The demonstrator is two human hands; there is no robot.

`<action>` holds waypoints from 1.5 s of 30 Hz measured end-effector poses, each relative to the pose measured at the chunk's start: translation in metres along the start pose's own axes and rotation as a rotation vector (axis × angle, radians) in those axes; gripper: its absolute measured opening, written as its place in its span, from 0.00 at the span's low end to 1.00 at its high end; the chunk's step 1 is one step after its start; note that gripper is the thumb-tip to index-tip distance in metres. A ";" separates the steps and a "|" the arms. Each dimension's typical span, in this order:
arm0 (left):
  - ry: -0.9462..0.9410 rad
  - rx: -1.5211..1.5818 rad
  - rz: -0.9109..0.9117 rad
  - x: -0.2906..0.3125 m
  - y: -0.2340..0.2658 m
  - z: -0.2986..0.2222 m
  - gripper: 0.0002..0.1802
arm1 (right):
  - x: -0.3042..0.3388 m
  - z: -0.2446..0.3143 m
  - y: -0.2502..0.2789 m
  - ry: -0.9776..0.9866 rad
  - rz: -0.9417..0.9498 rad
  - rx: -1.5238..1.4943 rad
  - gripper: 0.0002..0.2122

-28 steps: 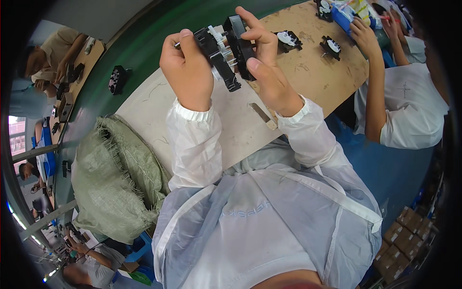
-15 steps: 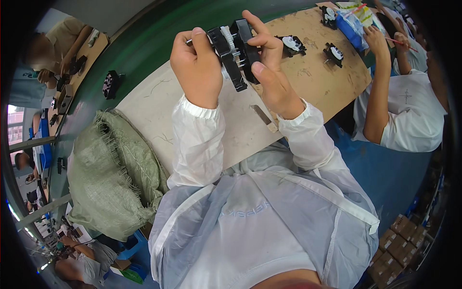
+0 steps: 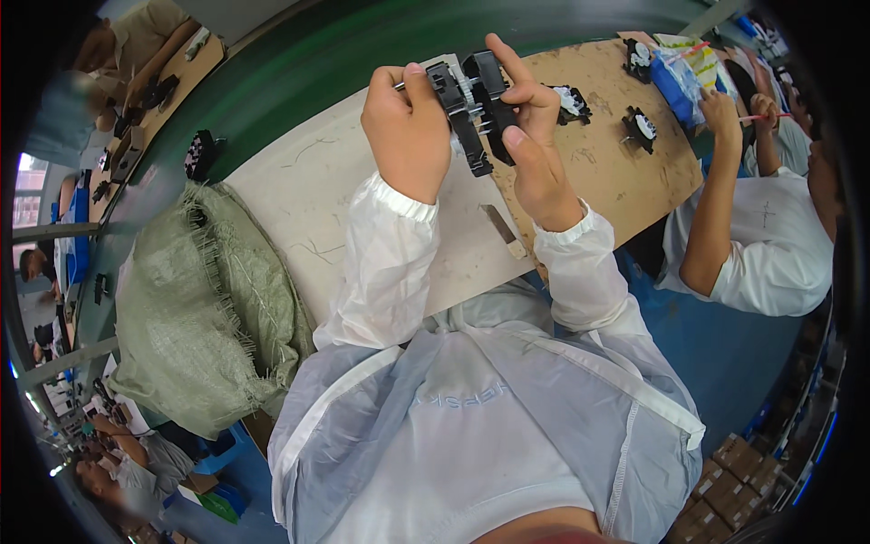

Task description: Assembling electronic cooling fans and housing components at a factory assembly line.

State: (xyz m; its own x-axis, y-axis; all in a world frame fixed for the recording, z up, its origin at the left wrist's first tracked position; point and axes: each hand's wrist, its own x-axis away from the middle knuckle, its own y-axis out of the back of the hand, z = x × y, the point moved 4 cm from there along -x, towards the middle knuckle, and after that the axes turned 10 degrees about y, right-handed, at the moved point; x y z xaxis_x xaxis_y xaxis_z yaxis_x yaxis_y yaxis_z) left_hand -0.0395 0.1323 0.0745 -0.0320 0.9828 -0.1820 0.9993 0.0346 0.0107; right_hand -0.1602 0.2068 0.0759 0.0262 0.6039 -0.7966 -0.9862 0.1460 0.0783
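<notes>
In front of me, above the pale work sheet, I hold two halves of a black plastic gear housing side by side. My left hand (image 3: 408, 140) has its thumb and fingers closed on the left half (image 3: 449, 98), which carries a white toothed gear (image 3: 462, 83). Closed round the right half (image 3: 487, 74) is my right hand (image 3: 546, 168), its index finger raised past the top edge. Thin metal pins bridge the narrow gap between the halves. A short metal rod sticks out by my left thumb. My left fingertips are partly hidden behind the housing.
A flat blade-like strip (image 3: 500, 228) lies on the pale sheet (image 3: 308, 218). Several black-and-white gear assemblies (image 3: 642, 127) sit on the brown board (image 3: 598, 172) at right, beside a co-worker's arm (image 3: 716, 199). A green woven sack (image 3: 199, 317) stands at left, near a black part (image 3: 199, 156) on the green surface.
Both hands have shifted slightly right, carrying the housing halves with them. The halves remain held side by side with a gap. The whole view has moved a little.
</notes>
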 end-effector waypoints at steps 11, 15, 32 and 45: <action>0.017 -0.014 0.017 0.003 0.007 -0.007 0.11 | 0.005 -0.006 -0.005 -0.018 0.019 -0.007 0.18; 0.012 0.006 0.034 0.003 0.010 -0.011 0.10 | 0.001 -0.001 -0.012 -0.098 0.035 0.019 0.25; 0.091 0.189 0.224 0.003 0.023 0.000 0.13 | -0.007 -0.001 -0.022 -0.129 0.164 0.052 0.34; -0.159 0.182 0.377 0.022 0.052 0.006 0.34 | -0.035 -0.026 -0.014 -0.509 -0.069 -0.441 0.27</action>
State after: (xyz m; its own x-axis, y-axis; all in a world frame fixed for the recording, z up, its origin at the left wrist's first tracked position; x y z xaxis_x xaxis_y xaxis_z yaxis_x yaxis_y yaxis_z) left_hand 0.0120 0.1545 0.0655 0.3236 0.8799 -0.3480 0.9280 -0.3669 -0.0648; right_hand -0.1520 0.1631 0.0875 0.0584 0.9143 -0.4008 -0.9513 -0.0708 -0.3001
